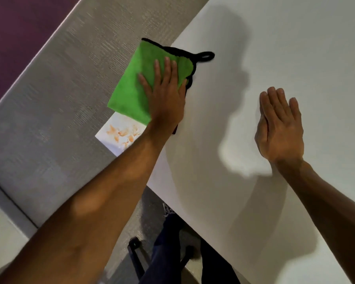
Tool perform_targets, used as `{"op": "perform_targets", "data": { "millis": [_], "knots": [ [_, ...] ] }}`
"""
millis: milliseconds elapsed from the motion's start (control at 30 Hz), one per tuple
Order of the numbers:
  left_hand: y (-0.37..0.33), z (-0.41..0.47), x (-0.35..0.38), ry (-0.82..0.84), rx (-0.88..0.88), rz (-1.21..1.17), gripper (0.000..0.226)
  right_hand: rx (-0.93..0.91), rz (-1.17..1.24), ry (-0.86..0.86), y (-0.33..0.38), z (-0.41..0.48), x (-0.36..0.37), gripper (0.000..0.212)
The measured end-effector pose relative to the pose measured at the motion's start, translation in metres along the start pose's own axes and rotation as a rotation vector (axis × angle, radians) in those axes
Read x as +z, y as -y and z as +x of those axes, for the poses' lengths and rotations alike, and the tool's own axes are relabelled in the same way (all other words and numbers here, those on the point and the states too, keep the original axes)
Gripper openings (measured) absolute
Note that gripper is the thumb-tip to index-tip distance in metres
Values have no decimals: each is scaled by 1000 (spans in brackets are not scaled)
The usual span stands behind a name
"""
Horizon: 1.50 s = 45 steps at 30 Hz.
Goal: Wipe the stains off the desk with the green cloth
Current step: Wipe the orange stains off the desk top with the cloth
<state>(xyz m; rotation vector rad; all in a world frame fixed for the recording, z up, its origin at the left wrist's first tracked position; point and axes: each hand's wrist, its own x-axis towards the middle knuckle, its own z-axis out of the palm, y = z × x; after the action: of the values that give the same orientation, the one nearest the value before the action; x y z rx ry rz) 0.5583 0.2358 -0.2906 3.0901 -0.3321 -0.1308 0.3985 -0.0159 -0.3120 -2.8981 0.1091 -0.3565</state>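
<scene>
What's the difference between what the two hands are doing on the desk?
The left hand presses flat on the green cloth; the right hand lies on the bare white desk, touching no cloth. The left hand is near the desk corner, just beyond the orange stains; the right hand sits farther in, away from them. Both are open, palm down, fingers extended.

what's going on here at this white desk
A person is wiping a white desk. Their left hand presses flat on a green microfibre cloth with black trim near the desk's corner. Orange smeared stains still show on the corner, just beside the cloth and uncovered by it. The right hand rests open and flat on the bare desk, holding nothing.
</scene>
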Motion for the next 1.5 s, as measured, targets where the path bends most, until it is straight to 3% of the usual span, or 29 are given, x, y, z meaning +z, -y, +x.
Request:
{"op": "perform_targets", "data": {
  "millis": [133, 300, 400, 633, 767, 1100, 1500],
  "knots": [
    [3, 8, 2, 42, 27, -4, 57, -20, 8, -17, 0, 0, 6, 54],
    [32, -21, -7, 13, 268, -189, 53, -6, 13, 2, 2, 0, 5, 52],
    [48, -58, -8, -75, 406, -298, 47, -3, 7, 19, 4, -1, 4, 51],
    [52, -139, 3, -200, 520, -286, 39, -3, 13, 30, 6, -3, -1, 51],
    [51, -215, 18, -183, 583, -375, 40, -14, 15, 10, 7, -3, 0, 51],
    [55, -171, 20, -105, 219, -105, 56, -9, 20, 11, 5, -2, 1, 52],
    [65, -68, 8, -42, 6, 0, 58, -16, 20, 21, 5, -1, 1, 53]
  ]
}}
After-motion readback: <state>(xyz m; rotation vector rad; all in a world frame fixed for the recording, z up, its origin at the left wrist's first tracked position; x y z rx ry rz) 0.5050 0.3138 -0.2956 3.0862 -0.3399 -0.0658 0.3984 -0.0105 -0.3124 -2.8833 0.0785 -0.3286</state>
